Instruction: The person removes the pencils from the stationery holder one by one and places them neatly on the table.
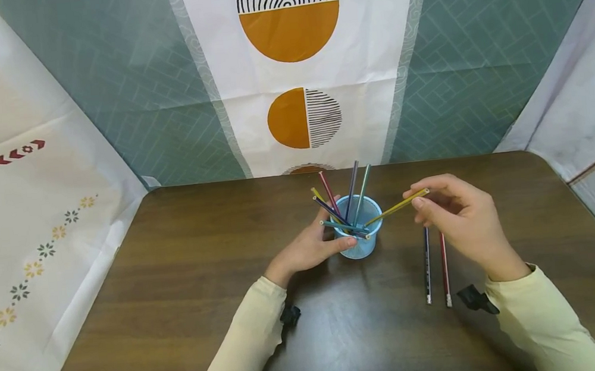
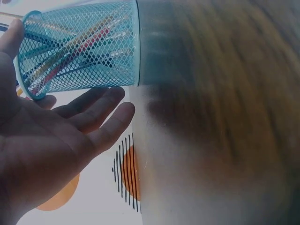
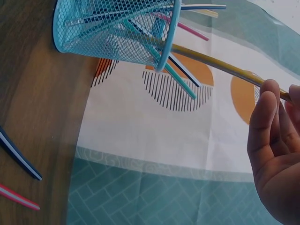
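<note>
Inside the cup's mouth, at its right rim, sits the lower end of the held pencil, slanting up to the right. The right hand pinches the upper end between thumb and fingers, presumably to keep clear of the other pencils, which lean from the cup at mixed angles. Left of the cup, the left hand is half-spread in a light hold, thumb at the near side and fingers at the far left side; probable purpose: to stop the upright cup from shifting or tipping. Right of the cup and nearer the camera, a dark pencil and a red pencil lie side by side, apart, likely for easy reach.

Beneath the cup, the tabletop is dark brown and wood-grained, with glare on the near side. Behind the cup hangs a green-and-white backdrop with orange-and-black circles. Well left of the cup hangs a floral cloth.
</note>
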Demonstrator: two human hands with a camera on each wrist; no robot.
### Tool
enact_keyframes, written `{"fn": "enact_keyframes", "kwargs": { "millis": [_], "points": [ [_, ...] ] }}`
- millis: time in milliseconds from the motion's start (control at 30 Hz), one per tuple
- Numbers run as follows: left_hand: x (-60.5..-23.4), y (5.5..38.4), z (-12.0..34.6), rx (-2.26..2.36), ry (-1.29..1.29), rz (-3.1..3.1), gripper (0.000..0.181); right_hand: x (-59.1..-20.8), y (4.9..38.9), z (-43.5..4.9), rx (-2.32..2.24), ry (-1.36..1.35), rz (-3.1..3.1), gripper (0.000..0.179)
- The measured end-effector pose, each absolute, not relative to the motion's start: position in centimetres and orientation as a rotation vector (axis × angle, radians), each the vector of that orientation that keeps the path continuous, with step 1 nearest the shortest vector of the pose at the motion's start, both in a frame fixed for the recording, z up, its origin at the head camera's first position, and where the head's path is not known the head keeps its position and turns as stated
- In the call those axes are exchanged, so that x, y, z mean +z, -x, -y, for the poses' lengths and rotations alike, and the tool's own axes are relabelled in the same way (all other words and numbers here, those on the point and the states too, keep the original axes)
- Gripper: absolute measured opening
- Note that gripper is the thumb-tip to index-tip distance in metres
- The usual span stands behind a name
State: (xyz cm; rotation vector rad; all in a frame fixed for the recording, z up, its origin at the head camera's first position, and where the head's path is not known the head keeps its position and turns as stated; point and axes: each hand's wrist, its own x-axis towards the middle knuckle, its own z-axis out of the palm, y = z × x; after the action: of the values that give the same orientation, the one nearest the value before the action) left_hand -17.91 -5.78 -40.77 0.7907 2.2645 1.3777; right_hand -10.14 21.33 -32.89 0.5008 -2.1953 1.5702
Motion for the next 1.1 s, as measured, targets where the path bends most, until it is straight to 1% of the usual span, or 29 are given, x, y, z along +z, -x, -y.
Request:
{"fn": "enact_keyframes", "kwargs": {
  "millis": [233, 400, 667, 1100],
  "points": [
    [-40.2, 17.7, 5.8, 1.383, -0.800, -2.256, 0.089, -32.1, 10.2, -21.5, 1.694, -0.545, 1.957, 0.026],
    [-40.9, 17.8, 5.8, 1.369, -0.784, -2.282, 0.091, -31.8, 10.3, -21.7, 1.734, -0.577, 1.850, 0.026],
    [-40.9, 17.8, 5.9, 1.394, -0.819, -2.261, 0.088, -32.0, 10.7, -22.9, 1.796, -0.534, 1.727, 0.024],
    [-40.9, 17.9, 5.8, 1.353, -0.783, -2.284, 0.090, -31.6, 10.8, -24.4, 1.844, -0.454, 1.623, 0.021]
  ]
}}
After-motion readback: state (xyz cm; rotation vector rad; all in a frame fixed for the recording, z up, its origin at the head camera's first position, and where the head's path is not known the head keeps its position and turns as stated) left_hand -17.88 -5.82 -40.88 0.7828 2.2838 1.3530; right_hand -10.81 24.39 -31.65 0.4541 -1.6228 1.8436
